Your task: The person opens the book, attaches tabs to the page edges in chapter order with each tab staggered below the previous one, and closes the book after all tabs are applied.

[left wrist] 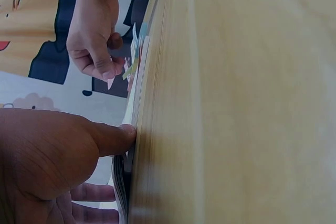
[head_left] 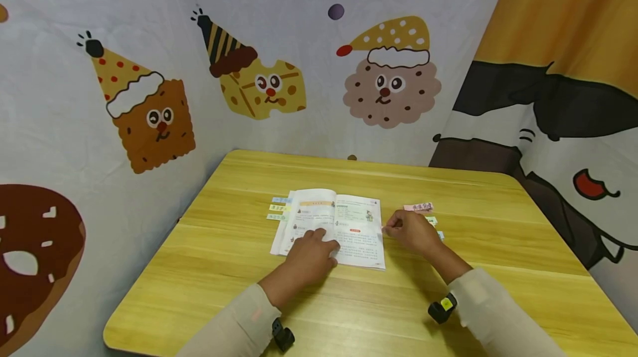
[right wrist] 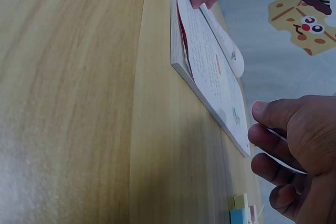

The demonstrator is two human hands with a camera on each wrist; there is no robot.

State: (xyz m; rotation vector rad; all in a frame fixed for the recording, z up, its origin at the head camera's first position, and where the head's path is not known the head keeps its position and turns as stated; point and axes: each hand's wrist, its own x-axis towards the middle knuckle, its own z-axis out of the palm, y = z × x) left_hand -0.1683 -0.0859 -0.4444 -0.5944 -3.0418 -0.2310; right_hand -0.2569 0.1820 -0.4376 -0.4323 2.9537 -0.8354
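An open book (head_left: 359,246) lies on the table, its printed pages facing up. My left hand (head_left: 311,257) rests on its lower middle, fingers spread over the pages and thumb (left wrist: 118,137) pressing near the bottom edge. Just off the right page's edge is my right hand (head_left: 411,231), thumb and forefinger pinching a small pink paper tab (left wrist: 110,83). That tab is barely visible in the head view and hidden in the right wrist view. Blue (head_left: 282,200), yellow (head_left: 279,208) and green (head_left: 277,216) paper tabs stick out past the book's left edge.
Beyond my right hand lie a pink paper strip with handwriting (head_left: 418,207), a yellow-green strip (head_left: 431,220) and a blue strip (head_left: 441,234), partly hidden by the hand. The wooden table (head_left: 224,290) meets a cartoon-printed cloth (head_left: 314,141) at the back.
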